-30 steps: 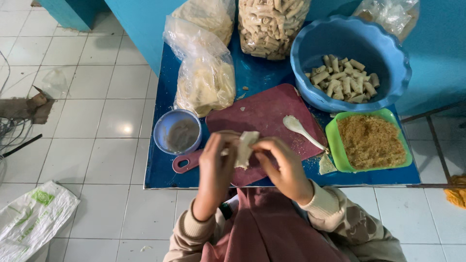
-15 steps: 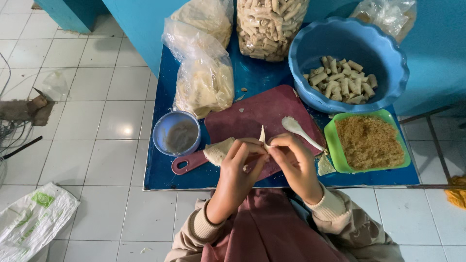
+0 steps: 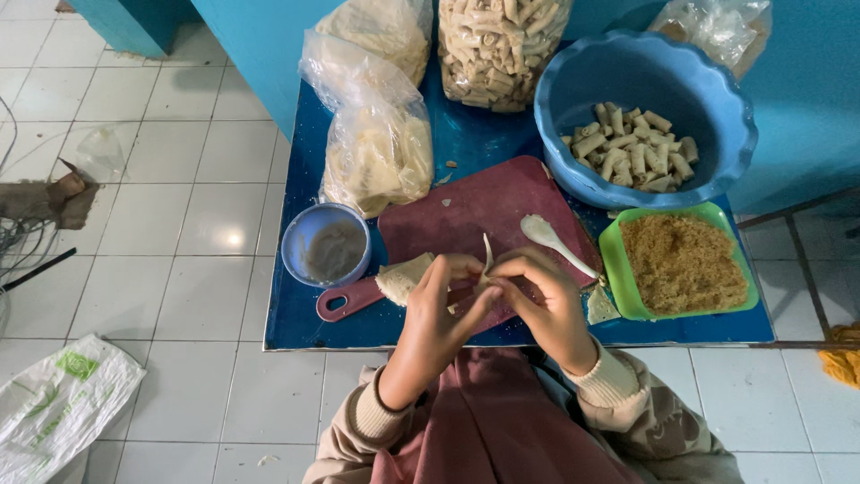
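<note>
1. Both hands meet over the near edge of a maroon cutting board (image 3: 475,211), at about 6 o'clock on the blue counter (image 3: 466,143).
2. The left hand (image 3: 439,309) is curled, its fingers closed on a thin pale pastry wrapper (image 3: 405,276) whose loose end sticks out toward 9 o'clock.
3. The right hand (image 3: 542,300) is also curled – its fingertips pinch the same wrapper where a thin edge stands upright between the two hands.
4. A white spoon (image 3: 551,240) lies on the board just at 12 o'clock from the right hand, its handle pointing toward 4 o'clock.
5. At 3 o'clock from the hands stands a green tray (image 3: 618,269) of brown shredded filling (image 3: 681,264); a small scrap of wrapper (image 3: 600,306) lies at its near left corner.
6. At 9 to 10 o'clock from the hands sits a small blue bowl (image 3: 296,235) with a greyish paste in it.
7. At 1 o'clock a large blue basin (image 3: 708,99) holds finished pale rolls (image 3: 632,152).
8. At 11 and 12 o'clock – at the far side of the counter – stand clear plastic bags: one of pale wrappers (image 3: 376,143), one packed with rolls (image 3: 497,45).
9. On the tiled floor (image 3: 179,179) at 8 o'clock lies a white plastic bag (image 3: 54,408).
</note>
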